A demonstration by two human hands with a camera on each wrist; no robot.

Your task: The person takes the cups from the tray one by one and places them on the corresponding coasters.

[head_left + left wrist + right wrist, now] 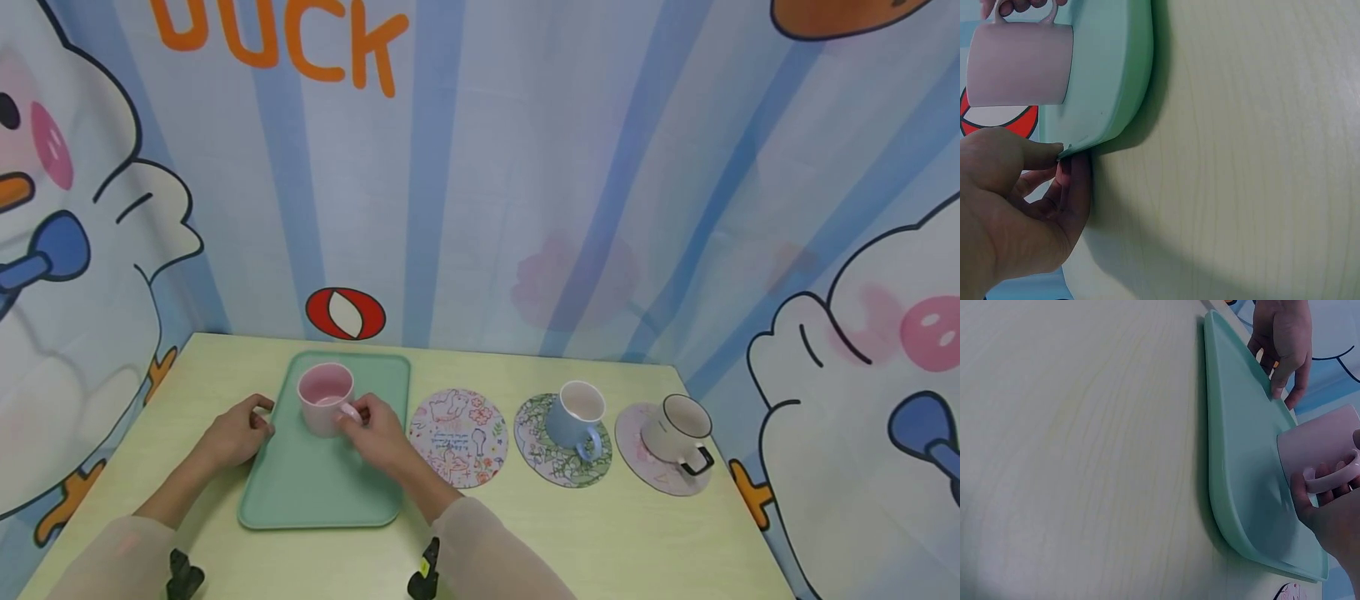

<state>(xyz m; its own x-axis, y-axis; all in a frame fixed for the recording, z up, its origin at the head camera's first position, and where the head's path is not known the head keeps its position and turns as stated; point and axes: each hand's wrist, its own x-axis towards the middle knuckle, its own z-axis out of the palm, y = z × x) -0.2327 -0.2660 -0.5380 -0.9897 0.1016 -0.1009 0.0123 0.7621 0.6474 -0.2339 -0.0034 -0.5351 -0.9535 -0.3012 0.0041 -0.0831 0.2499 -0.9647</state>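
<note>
A pink mug [321,413] stands upright on the green tray [322,496], in the tray's far half. My right hand [381,437] grips the mug by its handle, fingers passing through the loop in the right wrist view. At the tray's left edge, my left hand [234,433] pinches the rim; the left wrist view has the thumb on top and fingers [1079,187] below the rim. From the right wrist camera, the mug [1316,440] appears sideways with its base against the tray [1244,450].
Right of the tray lies a round coaster [457,473] with pink drawings. Beyond it, a blue mug [570,421] sits on a green-patterned coaster [534,454], then a cream mug [667,433] with a black-trimmed handle on a pink coaster [633,425]. A printed curtain [495,167] hangs behind the table [600,542].
</note>
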